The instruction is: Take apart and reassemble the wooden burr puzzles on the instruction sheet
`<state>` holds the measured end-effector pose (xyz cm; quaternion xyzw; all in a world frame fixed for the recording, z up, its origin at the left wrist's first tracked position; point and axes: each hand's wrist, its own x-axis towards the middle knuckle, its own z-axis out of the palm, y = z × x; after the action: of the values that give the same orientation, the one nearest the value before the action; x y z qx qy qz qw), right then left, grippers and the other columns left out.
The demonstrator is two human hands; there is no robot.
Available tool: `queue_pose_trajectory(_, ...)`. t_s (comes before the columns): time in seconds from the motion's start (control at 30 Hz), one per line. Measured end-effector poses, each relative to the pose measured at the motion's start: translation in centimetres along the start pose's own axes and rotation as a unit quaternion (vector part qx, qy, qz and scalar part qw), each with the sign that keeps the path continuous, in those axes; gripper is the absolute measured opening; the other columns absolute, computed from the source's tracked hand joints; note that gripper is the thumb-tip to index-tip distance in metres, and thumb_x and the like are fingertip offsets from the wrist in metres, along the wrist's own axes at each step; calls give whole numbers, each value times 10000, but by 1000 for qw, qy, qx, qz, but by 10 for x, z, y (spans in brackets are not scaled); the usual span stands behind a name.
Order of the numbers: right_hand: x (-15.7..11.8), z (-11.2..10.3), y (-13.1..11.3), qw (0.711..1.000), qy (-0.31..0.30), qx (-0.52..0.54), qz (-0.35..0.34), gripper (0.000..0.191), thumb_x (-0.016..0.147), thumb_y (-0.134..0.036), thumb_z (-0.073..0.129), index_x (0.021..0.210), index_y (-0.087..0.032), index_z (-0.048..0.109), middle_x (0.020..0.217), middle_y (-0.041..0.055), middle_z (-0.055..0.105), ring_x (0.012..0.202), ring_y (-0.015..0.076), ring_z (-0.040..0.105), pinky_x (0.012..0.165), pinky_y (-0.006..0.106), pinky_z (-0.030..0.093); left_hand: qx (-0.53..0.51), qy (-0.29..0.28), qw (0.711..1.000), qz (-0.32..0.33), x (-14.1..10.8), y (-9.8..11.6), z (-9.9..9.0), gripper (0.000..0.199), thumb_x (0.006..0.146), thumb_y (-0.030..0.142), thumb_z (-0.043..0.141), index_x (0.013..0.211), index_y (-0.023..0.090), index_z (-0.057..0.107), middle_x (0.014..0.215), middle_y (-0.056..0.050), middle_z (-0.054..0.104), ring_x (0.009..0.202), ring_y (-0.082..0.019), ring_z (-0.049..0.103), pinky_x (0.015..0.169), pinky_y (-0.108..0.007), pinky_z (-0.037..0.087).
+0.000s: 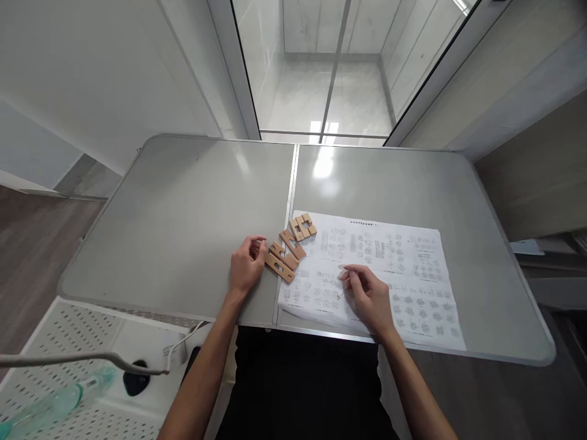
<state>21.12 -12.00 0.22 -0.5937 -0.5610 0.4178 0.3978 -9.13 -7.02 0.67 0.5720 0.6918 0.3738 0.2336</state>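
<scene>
Several notched wooden pieces [280,269] lie in a slanting row across the table's centre seam and the left edge of a printed paper sheet [417,250]. A blockier wooden piece [303,227] is at the far end of the row. Just left of the nearest pieces rests my left hand [248,264], its fingers curled together; whether anything is between them is hidden. My right hand [368,295] is over the lower middle of the sheet, fingers loosely bent and thumb near the index finger. A small thin item [339,296] shows beside its fingertips, too small to identify.
The grey folding table [197,201] has a metal seam down its middle. At the lower left, a white perforated surface [68,327] holds a clear bottle [59,400] and a dark object [136,380], with a cable above. A glass door [321,73] stands beyond the table.
</scene>
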Motion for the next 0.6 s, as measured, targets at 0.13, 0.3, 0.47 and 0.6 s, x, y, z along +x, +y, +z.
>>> queue_pose_trajectory(0.13, 2, -1, 1, 1000, -1, -5, 1, 215, 1032, -359, 526, 1089, -238, 694, 905, 35, 743, 748, 181, 672, 719, 310, 539, -3, 4, 1000, 3, -1, -1, 0, 213, 973, 381, 588, 1043, 209, 693, 753, 15, 670, 636, -129, 607, 658, -231, 483)
queue_pose_trajectory(0.3, 1, 0, 2, 1000, 3, -6, 2, 220, 1029, -366, 526, 1087, -236, 693, 890, 32, 740, 757, 184, 678, 721, 307, 540, 3, 4, 1000, 3, -1, -4, 1, 203, 974, 372, 588, 1047, 213, 692, 756, 15, 680, 630, -127, 609, 671, -232, 488)
queue_pose_trajectory(0.47, 0, -1, 3, 1000, 7, -12, -5, 215, 1028, -359, 528, 1076, -234, 696, 890, 27, 742, 744, 176, 675, 726, 303, 536, 6, 3, 1000, 3, -2, -3, 1, 213, 969, 377, 585, 1046, 211, 695, 760, 11, 684, 630, -131, 614, 658, -232, 489)
queue_pose_trajectory(0.6, 0, -1, 4, 1000, 11, -6, -9, 215, 1028, -358, 529, 1076, -231, 695, 881, 29, 740, 741, 175, 674, 723, 301, 540, 9, -3, 1000, 7, -2, -3, 1, 215, 969, 380, 581, 1046, 214, 694, 749, 15, 681, 627, -132, 615, 655, -233, 488)
